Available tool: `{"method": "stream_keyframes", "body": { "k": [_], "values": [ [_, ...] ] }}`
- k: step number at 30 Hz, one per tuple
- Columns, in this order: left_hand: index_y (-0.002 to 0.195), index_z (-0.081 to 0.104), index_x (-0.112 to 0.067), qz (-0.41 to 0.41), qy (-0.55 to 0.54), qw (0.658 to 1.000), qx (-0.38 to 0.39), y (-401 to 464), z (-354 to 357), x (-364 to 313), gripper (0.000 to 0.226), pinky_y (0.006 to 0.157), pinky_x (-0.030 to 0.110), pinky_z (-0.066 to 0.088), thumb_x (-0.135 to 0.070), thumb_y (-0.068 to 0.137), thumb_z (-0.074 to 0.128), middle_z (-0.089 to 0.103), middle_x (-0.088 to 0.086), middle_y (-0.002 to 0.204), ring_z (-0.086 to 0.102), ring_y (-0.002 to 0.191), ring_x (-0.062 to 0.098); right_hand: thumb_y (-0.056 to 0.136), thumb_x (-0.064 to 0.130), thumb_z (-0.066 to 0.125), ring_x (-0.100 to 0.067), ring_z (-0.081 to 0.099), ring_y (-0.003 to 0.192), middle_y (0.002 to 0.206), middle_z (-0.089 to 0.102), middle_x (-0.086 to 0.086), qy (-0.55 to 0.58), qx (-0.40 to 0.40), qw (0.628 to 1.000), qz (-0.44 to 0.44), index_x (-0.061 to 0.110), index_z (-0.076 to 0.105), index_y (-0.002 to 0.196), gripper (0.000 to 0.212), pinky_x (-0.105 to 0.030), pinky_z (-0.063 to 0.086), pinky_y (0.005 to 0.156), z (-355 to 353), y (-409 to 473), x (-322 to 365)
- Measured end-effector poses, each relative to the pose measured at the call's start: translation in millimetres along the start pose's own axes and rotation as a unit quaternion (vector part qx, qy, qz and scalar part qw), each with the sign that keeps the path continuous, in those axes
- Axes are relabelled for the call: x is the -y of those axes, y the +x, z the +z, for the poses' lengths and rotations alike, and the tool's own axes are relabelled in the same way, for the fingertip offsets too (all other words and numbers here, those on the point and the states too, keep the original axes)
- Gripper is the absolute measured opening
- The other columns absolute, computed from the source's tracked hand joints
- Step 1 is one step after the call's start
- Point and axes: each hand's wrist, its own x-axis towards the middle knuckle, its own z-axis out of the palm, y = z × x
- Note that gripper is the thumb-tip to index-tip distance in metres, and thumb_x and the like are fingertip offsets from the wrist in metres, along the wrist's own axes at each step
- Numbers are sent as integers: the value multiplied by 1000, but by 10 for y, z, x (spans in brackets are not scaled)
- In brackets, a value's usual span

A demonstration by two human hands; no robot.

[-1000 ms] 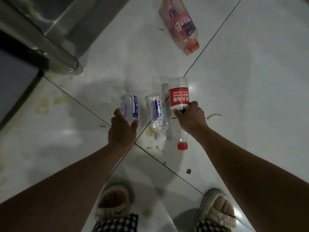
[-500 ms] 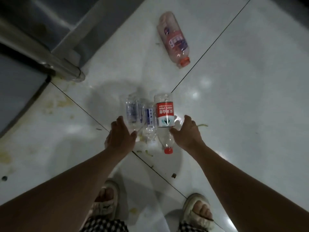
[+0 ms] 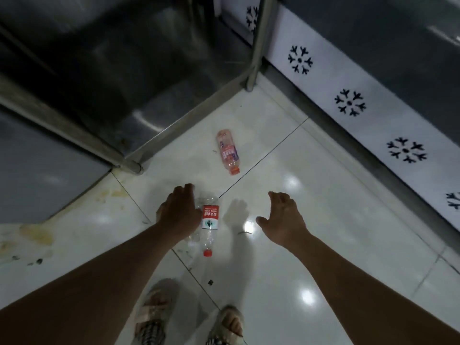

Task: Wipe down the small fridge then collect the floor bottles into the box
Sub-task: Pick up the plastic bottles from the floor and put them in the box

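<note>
Right hand [image 3: 282, 217] has let go of the red bottle [image 3: 210, 221], fingers spread — left hand [image 3: 178, 215] now gathers the bottles alone, grip hidden; pink bottle [image 3: 227, 151] still lies far

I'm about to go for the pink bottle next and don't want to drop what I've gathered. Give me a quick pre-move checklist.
1. Left hand has firm hold of the red-label bottle: cannot tell; its fingers are hidden behind the hand.
2. Other clear bottles secured: cannot tell, hidden under that hand.
3. Right hand free: ok, open and empty.
4. Pink bottle reachable: ok, lying unobstructed on the floor.
5. Box in sight: not ok, none visible.
</note>
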Motion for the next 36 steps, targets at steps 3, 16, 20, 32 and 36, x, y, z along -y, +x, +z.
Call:
{"method": "stream_keyframes", "body": {
  "k": [3,16,20,32,36],
  "values": [
    [136,30,-14,10,-3,1000,-5,-58,-141,-269,56,96,44,45,-26,88,56,46,12,131,49,117,27,88,34,59,-28,29,133,145,32,-12,-7,-19,1000,-12,9,28,144,68,-38,36,104,-355,-8,-17],
    [137,28,-14,-88,-56,994,9,494,-52,-695,57,98,42,41,-24,88,55,46,11,132,48,119,28,89,30,58,-27,33,131,141,34,-11,-44,24,997,-66,8,26,142,65,-35,37,101,-754,760,36],
    [137,28,-13,-139,-99,985,4,737,149,-740,57,96,40,43,-23,89,57,46,13,133,48,120,29,89,28,58,-26,34,130,142,34,-8,-70,38,993,-86,8,30,140,61,-36,39,99,-700,1213,-70],
    [129,36,-16,-246,-200,948,-14,1029,655,-508,46,90,43,48,-20,87,53,51,14,127,53,111,33,86,26,60,-29,39,126,138,38,-12,-119,86,983,-113,9,29,140,64,-35,40,93,-504,2181,12],
    [129,39,-15,-309,-239,920,-34,1193,880,-456,47,92,42,44,-19,85,54,51,16,130,51,116,35,87,28,62,-32,42,124,136,42,-16,-134,95,976,-146,6,29,138,66,-36,42,94,-358,2639,134]
  ]
}}
